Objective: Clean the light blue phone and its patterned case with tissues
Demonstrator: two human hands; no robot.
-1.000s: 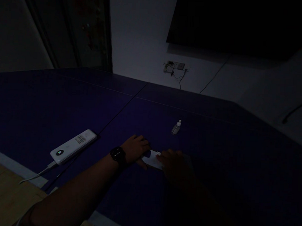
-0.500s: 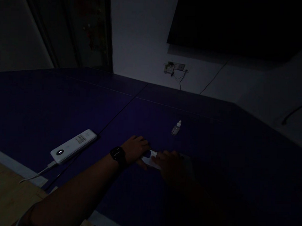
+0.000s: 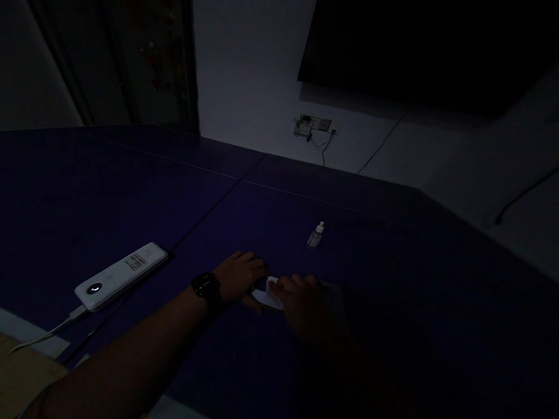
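Note:
In the dim light, my left hand (image 3: 239, 277), with a black smartwatch (image 3: 206, 285) on its wrist, grips the left end of a flat, light-coloured slab (image 3: 262, 299) on the dark blue surface. Its fingers lie along the far edge and the thumb on the near edge. My right hand (image 3: 303, 302) rests over the slab's middle, fingers bent, thumb pressing a small white piece (image 3: 271, 288), perhaps cloth or paper, against it. The hand hides most of that piece. A greyish end (image 3: 335, 298) shows faintly beyond my right hand. A small clear dropper bottle (image 3: 315, 237) stands behind the hands.
A white power bank (image 3: 121, 277) with a lit round display lies on the left, a white cable (image 3: 47, 335) plugged into its near end. A dark seam (image 3: 215, 205) crosses the blue surface (image 3: 198, 366). Wall sockets (image 3: 315, 124) and a large dark screen (image 3: 407, 48) are behind.
The whole view has shifted slightly, so everything sits further left. My hands keep nearly the same places on the slab; the white piece by my right thumb now looks more raised.

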